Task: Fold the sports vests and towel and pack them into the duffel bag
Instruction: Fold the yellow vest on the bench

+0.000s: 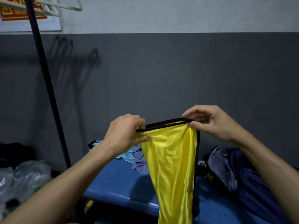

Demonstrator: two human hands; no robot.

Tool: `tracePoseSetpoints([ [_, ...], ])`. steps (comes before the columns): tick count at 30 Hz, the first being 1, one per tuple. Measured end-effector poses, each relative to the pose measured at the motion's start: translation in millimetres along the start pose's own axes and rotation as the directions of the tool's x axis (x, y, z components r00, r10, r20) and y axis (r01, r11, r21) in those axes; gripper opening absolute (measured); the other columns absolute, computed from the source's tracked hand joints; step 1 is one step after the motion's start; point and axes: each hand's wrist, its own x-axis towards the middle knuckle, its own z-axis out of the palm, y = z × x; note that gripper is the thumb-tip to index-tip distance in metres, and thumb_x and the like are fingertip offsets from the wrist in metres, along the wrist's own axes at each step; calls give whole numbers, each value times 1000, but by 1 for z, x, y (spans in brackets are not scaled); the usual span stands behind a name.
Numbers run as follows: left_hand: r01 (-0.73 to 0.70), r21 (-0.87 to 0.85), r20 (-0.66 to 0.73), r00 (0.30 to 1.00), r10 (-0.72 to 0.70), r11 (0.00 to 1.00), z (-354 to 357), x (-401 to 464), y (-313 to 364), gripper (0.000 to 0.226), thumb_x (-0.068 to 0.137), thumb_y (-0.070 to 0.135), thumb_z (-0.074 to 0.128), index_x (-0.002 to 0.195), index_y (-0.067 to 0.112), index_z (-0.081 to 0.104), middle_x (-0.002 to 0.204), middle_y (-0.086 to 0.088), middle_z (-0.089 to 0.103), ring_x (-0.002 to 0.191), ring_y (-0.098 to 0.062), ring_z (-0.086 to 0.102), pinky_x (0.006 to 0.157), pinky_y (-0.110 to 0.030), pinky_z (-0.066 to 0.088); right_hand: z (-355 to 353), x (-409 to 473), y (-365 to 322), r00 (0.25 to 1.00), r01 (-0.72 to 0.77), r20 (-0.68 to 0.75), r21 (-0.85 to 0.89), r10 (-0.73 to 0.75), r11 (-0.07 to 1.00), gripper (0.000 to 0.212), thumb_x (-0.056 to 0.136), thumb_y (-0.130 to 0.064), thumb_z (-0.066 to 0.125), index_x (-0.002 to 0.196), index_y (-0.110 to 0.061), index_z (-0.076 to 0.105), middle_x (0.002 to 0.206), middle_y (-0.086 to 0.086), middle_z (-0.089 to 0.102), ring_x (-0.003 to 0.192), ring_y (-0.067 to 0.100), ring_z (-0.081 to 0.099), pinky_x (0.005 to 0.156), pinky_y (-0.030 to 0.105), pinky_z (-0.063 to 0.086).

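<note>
Both bare forearms reach forward. Shiny yellow mesh sports vest with black piping [171, 167] hangs mid-air between the hands, above the blue bench surface [119, 181], lower part dropping out of view at the bottom edge. Left hand [124, 135] pinches the black-trimmed top edge, fingers curled round the piping. Right hand [210, 123] pinches the other end of that edge between thumb and fingertips, remaining fingers loosely bent. Edge pulled fairly taut between them.

Step, as I judge it: squaring the vest up for its first fold, nothing folded yet on this one. Next move likely calls for lowering it flat onto the bench or bringing the two held ends together, keeping the slippery fabric from sliding.

Further back on the bench: crumpled light-blue garment [126, 156] and greyish-purple crumpled cloth [140, 160], touching each other, unfolded. Right side: dark navy fabric heap with grey lining [239, 172], possibly the duffel bag, cannot tell. Left, below bench: clear plastic bags [25, 175]. Black slanted pole [47, 81], pale plastic hangers [64, 5] top left, grey-and-white wall [178, 62] behind.
</note>
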Motion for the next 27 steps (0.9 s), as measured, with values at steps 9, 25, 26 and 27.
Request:
tracePoseSetpoints([
  [9,-63,-505,221,954,200,861,-40,13,-6,22,84,44,81,81,24,72,74,9,65,65,-6,58,59,-20,43,2,-7,6,999,-47,11,46,47,998,26,92,8,66,113,-7,71,106,5,77,99,19,74,88,24,56],
  [25,108,-287,179,982,-57,952,-25,7,-11,26,83,25,84,108,29,76,75,22,60,69,13,59,55,-6,41,17,-13,-11,998,-47,51,-1,47,999,27,93,7,67,113,-11,72,106,1,77,101,17,74,93,39,58],
  [26,110,-290,185,981,-57,951,-25,7,-11,28,83,26,84,110,30,76,78,23,60,70,12,60,55,-6,41,17,-14,-11,997,-52,50,0,52,999,27,93,7,67,113,-11,72,106,2,77,101,17,74,93,40,58],
  [27,120,-305,198,978,-60,945,-24,7,-11,29,83,26,84,110,31,75,82,23,62,71,9,62,56,-6,42,17,-15,-11,997,-55,50,-2,55,998,28,92,6,67,113,-11,72,106,2,77,101,18,74,93,41,58],
])
